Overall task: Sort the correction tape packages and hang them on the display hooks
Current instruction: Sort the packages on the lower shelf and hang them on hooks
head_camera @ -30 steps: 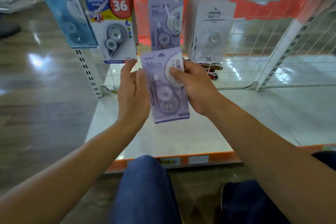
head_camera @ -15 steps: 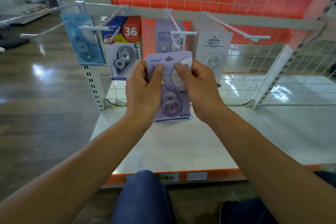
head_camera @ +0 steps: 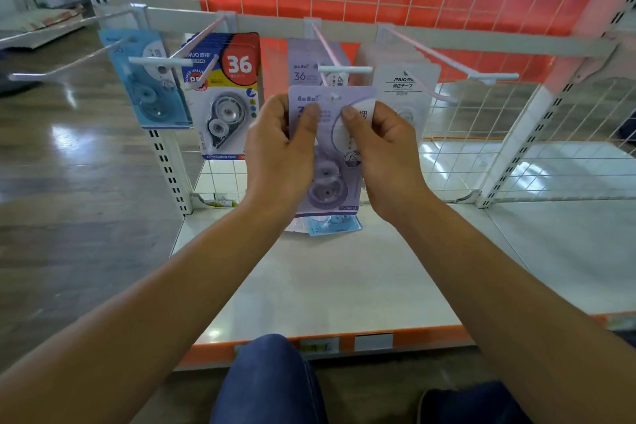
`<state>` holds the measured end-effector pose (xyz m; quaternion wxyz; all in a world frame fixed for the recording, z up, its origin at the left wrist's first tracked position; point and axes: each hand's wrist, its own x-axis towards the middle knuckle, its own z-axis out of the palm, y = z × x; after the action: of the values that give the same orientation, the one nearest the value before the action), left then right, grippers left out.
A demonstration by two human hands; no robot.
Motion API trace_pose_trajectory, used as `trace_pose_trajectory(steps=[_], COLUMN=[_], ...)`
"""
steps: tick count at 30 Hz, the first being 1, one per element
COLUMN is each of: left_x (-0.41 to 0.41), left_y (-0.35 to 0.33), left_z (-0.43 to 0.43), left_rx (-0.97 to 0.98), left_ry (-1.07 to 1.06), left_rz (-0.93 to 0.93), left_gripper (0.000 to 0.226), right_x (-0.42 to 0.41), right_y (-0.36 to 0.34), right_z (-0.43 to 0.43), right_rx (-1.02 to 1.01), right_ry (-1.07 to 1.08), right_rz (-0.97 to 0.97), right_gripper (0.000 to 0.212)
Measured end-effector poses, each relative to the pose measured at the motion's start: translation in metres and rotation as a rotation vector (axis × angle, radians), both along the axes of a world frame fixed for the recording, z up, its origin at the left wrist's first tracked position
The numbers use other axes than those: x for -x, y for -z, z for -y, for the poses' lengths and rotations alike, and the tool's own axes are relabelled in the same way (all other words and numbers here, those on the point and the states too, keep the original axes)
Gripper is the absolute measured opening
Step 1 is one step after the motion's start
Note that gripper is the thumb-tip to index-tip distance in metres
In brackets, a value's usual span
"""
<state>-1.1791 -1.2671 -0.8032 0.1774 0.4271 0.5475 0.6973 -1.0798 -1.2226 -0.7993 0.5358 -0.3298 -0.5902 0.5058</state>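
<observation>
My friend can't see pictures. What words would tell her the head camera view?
The left hand and right hand pinch a purple correction tape package just below a white hook holding matching purple packages. A light blue package, a blue-and-red package and a white package hang on neighbouring hooks; a loose blue package lies on the shelf below.

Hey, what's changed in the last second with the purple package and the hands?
The purple package rose toward the hook carrying matching ones, its hang hole now just below the hook's tip. The left hand shifted from the package's edge to pinch its top, matching the right hand. The hanging packages stayed put; the held one is not yet hooked.
</observation>
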Motion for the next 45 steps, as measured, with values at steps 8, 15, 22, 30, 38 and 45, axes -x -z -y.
trace_pose_trajectory(steps=[8, 15, 22, 30, 38, 45], left_x=[0.009, 0.027, 0.032, 0.02, 0.005, -0.006], left_y=[0.007, 0.006, 0.006, 0.07, 0.181, 0.26], left_z=[-0.029, -0.088, -0.113, -0.096, -0.082, -0.109], left_rx=[0.03, 0.107, 0.153, 0.196, 0.501, 0.872], left_ry=[-0.037, -0.15, -0.226, -0.23, -0.17, 0.045], left_rz=[-0.06, -0.062, -0.088, -0.227, -0.419, -0.697], left_gripper=[0.007, 0.01, 0.024, 0.039, 0.06, 0.052], right_x=[0.008, 0.034, 0.045, 0.034, -0.009, -0.036], right_y=[0.01, 0.002, 0.006, 0.069, 0.185, 0.271], right_z=[-0.029, -0.075, -0.099, -0.092, -0.095, -0.114], right_rx=[-0.027, -0.087, -0.173, -0.206, -0.14, -0.028], right_ry=[0.063, 0.252, 0.284, 0.273, 0.19, -0.033], right_rz=[0.038, 0.33, 0.51, 0.523, 0.952, 1.3], right_gripper=[0.011, 0.036, 0.022, 0.032, 0.033, 0.044])
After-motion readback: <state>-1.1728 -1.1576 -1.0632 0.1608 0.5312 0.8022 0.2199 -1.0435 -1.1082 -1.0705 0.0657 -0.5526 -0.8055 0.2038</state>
